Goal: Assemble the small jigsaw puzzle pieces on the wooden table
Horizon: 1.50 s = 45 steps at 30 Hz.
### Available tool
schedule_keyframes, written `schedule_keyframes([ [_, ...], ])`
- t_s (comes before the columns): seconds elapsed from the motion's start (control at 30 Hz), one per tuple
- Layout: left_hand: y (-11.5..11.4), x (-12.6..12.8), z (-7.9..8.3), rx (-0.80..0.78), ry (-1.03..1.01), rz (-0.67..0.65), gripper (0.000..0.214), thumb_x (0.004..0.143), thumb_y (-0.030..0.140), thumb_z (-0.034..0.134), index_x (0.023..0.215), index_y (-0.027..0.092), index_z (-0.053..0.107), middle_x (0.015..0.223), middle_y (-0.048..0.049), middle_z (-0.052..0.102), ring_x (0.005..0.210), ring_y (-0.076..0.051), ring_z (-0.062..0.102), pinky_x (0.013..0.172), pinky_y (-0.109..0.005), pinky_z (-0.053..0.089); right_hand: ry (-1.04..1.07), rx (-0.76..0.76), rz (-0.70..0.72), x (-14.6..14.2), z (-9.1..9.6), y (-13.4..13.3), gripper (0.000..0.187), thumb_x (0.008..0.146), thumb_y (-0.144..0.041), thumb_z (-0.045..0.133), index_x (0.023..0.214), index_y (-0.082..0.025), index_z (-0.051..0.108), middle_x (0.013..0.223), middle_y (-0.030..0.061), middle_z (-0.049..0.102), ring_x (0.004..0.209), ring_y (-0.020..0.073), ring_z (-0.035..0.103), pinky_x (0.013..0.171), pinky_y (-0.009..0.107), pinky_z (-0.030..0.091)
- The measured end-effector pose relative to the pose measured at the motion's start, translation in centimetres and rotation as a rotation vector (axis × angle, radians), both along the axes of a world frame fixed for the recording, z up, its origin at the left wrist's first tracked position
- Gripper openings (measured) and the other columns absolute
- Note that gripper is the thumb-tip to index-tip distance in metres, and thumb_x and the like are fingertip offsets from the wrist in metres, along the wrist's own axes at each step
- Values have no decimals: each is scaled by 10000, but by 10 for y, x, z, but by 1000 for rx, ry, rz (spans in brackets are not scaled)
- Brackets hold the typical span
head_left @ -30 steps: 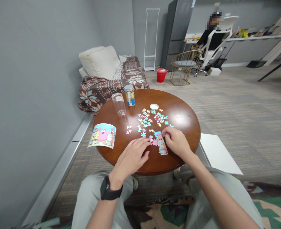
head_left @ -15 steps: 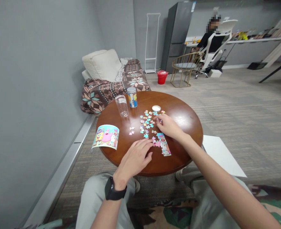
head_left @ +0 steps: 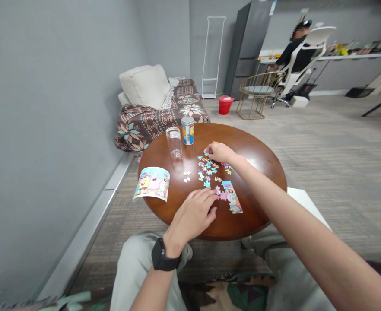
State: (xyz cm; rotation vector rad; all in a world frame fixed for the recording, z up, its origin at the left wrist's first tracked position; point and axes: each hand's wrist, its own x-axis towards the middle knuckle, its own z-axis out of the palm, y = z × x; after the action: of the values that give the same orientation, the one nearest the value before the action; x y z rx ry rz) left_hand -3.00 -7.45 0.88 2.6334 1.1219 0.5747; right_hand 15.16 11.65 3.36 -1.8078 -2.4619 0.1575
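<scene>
My left hand (head_left: 195, 211) lies open and palm down on the round table, fingertips touching small pink puzzle pieces (head_left: 222, 195) beside a joined strip of the jigsaw puzzle (head_left: 232, 198). At the far edge of the loose puzzle pieces (head_left: 206, 166), my right hand (head_left: 221, 152) has its fingers bent and drawn together, pointing down. What lies between those fingertips is hidden. Two pieces (head_left: 187, 177) sit apart to the left. A curled picture sheet (head_left: 152, 183) with cartoon figures rests at the table's left edge.
A clear glass (head_left: 175, 144) and a printed tin (head_left: 188, 131) with a silver lid stand at the back of the brown table (head_left: 258, 172). Beyond are a covered couch (head_left: 164, 116), a red bin (head_left: 225, 105), a wire chair (head_left: 258, 90) and a seated person (head_left: 294, 49).
My right hand has moved away from me to the far end of the loose pieces, now covering the small round lid seen there before. My left hand keeps its place by the joined strip.
</scene>
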Motion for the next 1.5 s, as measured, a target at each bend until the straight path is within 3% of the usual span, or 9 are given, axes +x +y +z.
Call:
schedule_keyframes([
  [0.23, 0, 0, 2, -8, -3, 4, 322, 940, 194, 527, 1258, 196, 576, 1406, -65, 599, 1327, -194, 527, 1156, -381, 398, -91, -69, -26, -9, 14, -4, 222, 832, -240, 621, 991, -165, 756, 1108, 121, 728, 975, 232, 693, 789, 263, 492],
  [0.43, 0, 0, 1, -12, 1, 10, 332, 941, 191, 517, 1269, 199, 571, 1412, -64, 595, 1332, -203, 524, 1157, -395, 397, -165, -71, 84, -9, 14, -8, 241, 795, -325, 662, 922, -152, 771, 988, 127, 759, 934, 250, 701, 735, 270, 479],
  [0.63, 0, 0, 0, 6, 0, 6, 342, 936, 186, 522, 1275, 197, 567, 1404, -71, 599, 1329, -203, 527, 1156, -401, 403, 28, -104, 158, 8, 3, -1, 127, 725, -166, 685, 839, -184, 737, 845, 25, 761, 771, 158, 686, 666, 210, 446],
  [0.77, 0, 0, 0, -2, 2, 10, 345, 932, 183, 527, 1274, 208, 570, 1406, -69, 599, 1330, -208, 529, 1148, -413, 413, 183, -117, 152, 13, 2, -9, 190, 724, -83, 641, 877, -165, 717, 839, 6, 749, 744, 114, 660, 673, 174, 442],
  [0.9, 0, 0, 1, -12, 2, 8, 355, 927, 174, 532, 1279, 204, 565, 1408, -67, 598, 1323, -198, 533, 1151, -401, 412, 233, -166, 94, 12, 7, -17, 326, 728, -65, 620, 1029, -155, 706, 835, -1, 741, 680, 104, 633, 631, 180, 437],
  [1.03, 0, 0, 3, -23, 2, 8, 357, 932, 175, 520, 1285, 210, 561, 1416, -65, 592, 1329, -212, 529, 1149, -419, 413, 206, -192, 101, 14, 10, -20, 218, 756, -80, 626, 924, -164, 737, 795, 4, 737, 667, 116, 632, 631, 195, 443],
  [1.13, 0, 0, 4, -35, 7, 7, 356, 931, 172, 516, 1282, 206, 562, 1417, -68, 591, 1331, -214, 527, 1150, -424, 414, 281, -99, 116, 26, 5, -25, 139, 802, -137, 632, 858, -178, 752, 819, 19, 745, 737, 139, 658, 702, 207, 469],
  [1.37, 0, -1, 1, -22, -10, 5, 350, 934, 178, 509, 1277, 212, 571, 1423, -75, 586, 1335, -205, 525, 1152, -427, 415, 574, 260, -265, 89, -25, -58, 283, 881, -216, 516, 1015, -176, 762, 1012, 84, 765, 900, 207, 688, 867, 312, 510],
  [1.5, 0, -1, 3, -26, 1, 13, 346, 945, 195, 513, 1286, 209, 567, 1425, -69, 587, 1337, -197, 522, 1161, -418, 412, 571, 264, -470, 109, -39, -71, 321, 869, -204, 488, 1039, -159, 757, 1036, 116, 762, 933, 230, 694, 876, 332, 513],
])
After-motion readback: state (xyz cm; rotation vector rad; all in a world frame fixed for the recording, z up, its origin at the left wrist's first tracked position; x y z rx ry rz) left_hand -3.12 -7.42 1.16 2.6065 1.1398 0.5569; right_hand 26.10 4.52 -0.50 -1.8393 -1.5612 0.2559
